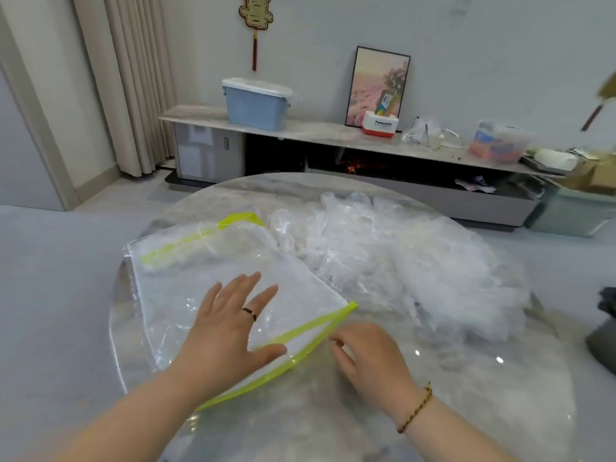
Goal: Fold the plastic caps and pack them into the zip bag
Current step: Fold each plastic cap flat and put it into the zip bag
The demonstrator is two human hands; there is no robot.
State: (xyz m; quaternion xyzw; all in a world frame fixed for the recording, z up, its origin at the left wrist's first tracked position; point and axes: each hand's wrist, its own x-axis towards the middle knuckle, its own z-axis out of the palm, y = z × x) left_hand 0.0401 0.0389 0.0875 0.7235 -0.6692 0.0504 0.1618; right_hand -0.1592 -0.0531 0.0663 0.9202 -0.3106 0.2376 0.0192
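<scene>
Flat, with fingers spread, the left hand (230,328) pressed on the clear zip bag (293,295), which lay toward nine o'clock on the round table (466,378). At its three o'clock the right hand (370,358) curled its fingers by the bag's green edge; whether they pinched it could not be told. Plastic caps (400,255) lay heaped at the bag's two o'clock
</scene>
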